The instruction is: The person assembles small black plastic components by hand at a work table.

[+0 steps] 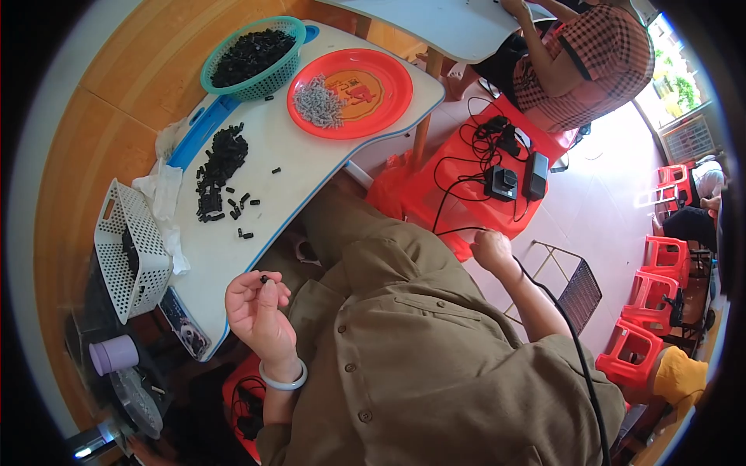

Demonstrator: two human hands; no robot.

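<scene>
As Left Hand [263,320] Pinches a Black Piece [265,279], a Heap Lies Ahead

Palm turned up by the tabletop's [272,141] near edge, close to its near-left corner, the left hand has thumb and fingertips closed on the piece, the rest of its fingers loosely bent. The piece is too small in view to tell its long axis, and how high the hand stands over the edge cannot be told.

Straight ahead and slightly left lies the heap [221,165] of matching pieces, stretched lengthwise away from the hand. Loose pieces [246,234] trail from its near end, the closest just beyond the fingertips. The left hand is far the nearer of the two.

Well apart, on the other side of the lap, the right hand [491,250] hangs off the tabletop near a red stool [430,172], its fingers curled in beside a black cable [580,349]; whether it grips anything cannot be told.

Open room runs between the heap and the near edge, broken by one stray piece [276,170]. A teal basket [281,74] and a red plate [401,84] bound the far end; a white basket [152,273] stands along the left edge.
</scene>
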